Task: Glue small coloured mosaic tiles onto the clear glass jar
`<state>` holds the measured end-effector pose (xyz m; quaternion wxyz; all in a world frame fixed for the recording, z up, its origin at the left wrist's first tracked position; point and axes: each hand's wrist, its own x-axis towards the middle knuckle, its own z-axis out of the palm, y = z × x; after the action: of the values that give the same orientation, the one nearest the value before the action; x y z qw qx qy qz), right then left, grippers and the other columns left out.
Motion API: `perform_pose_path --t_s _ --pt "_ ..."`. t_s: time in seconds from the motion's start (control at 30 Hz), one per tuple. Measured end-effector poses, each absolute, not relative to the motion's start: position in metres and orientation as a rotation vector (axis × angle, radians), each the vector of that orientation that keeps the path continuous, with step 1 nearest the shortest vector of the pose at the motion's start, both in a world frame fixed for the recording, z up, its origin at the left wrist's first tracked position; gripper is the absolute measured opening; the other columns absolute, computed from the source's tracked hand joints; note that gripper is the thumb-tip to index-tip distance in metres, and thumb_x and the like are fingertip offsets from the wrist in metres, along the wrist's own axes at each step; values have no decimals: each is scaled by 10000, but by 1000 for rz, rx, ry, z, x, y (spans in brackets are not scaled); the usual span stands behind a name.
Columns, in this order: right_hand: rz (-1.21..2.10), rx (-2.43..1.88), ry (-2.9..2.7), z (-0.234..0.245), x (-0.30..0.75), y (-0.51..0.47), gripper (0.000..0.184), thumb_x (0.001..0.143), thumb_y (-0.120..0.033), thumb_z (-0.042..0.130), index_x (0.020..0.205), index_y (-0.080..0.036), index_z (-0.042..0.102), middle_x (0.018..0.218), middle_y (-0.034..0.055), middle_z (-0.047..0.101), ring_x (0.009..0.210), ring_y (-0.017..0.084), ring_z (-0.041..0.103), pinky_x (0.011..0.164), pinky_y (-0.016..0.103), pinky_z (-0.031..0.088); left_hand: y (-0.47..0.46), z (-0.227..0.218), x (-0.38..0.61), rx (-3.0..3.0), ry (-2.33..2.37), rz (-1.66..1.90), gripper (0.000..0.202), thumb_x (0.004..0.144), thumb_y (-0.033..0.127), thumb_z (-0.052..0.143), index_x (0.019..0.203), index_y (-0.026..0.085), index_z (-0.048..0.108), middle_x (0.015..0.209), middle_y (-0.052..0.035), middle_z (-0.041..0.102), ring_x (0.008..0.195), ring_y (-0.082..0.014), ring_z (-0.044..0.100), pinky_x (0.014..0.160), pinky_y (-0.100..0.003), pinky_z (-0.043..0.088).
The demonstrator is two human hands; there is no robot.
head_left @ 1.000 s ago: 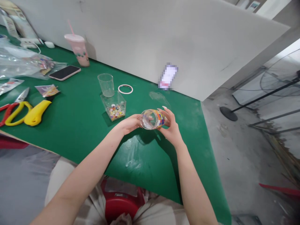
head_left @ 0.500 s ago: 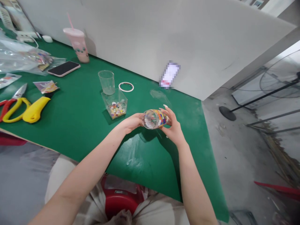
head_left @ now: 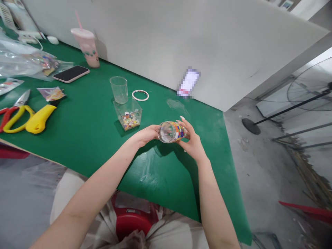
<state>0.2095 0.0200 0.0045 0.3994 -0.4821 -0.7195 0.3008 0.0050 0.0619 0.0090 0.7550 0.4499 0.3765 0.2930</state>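
A clear glass jar [head_left: 172, 131] with a band of colourful mosaic pieces lies on its side between my hands, its open mouth turned to the left and toward me. My left hand [head_left: 149, 135] grips the jar by its rim, its fingertips partly hidden behind the glass. Around the far end my right hand [head_left: 191, 140] curls, thumb below and fingers above. Left of the jar stands a clear square cup [head_left: 129, 119] with small coloured pieces in its bottom. Behind that is a clear round cup [head_left: 119, 90], and a white ring [head_left: 140, 95] lies beside it.
Scissors [head_left: 19, 114], a yellow-handled tool [head_left: 40, 119], a phone [head_left: 71, 74], plastic bags [head_left: 23, 60] and a pink cup with a straw [head_left: 86, 46] lie or stand on the left of the green table [head_left: 88, 138]. A lit phone [head_left: 188, 82] leans on the white partition [head_left: 145, 41].
The view has shifted very slightly. Both hands keep their hold on the jar, with almost no visible movement.
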Motion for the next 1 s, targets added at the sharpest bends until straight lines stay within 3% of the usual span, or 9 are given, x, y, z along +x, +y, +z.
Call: perform_pose_path --t_s 0.47,0.63,0.8,1.0 --pt "708 -1219 -1881 7 211 19 728 760 -242 708 1391 -353 363 1417 45 490 1234 238 546 1019 461 480 62 8 3 974 817 624 358 488 -39 561 735 146 744 770 -35 741 758 -162 643 767 -266 472" --pt "666 -1228 -1886 5 212 20 704 754 -227 698 1379 -319 385 1401 63 506 1227 243 551 1008 461 483 63 7 2 945 815 630 414 473 -45 512 779 124 733 777 -41 729 732 -150 631 701 -252 442" --pt "666 -1232 -1873 5 210 20 662 736 -217 704 1337 -285 434 1368 89 534 1120 237 624 975 448 505 62 5 2 891 768 633 398 468 -36 518 778 116 717 763 -36 719 720 -144 627 705 -253 438" --pt "693 -1291 -1818 4 206 19 757 696 -186 724 1361 -296 380 1329 95 558 1052 238 655 954 467 506 64 3 -1 867 749 640 413 456 -30 522 788 100 730 755 -52 722 717 -146 629 693 -250 445"
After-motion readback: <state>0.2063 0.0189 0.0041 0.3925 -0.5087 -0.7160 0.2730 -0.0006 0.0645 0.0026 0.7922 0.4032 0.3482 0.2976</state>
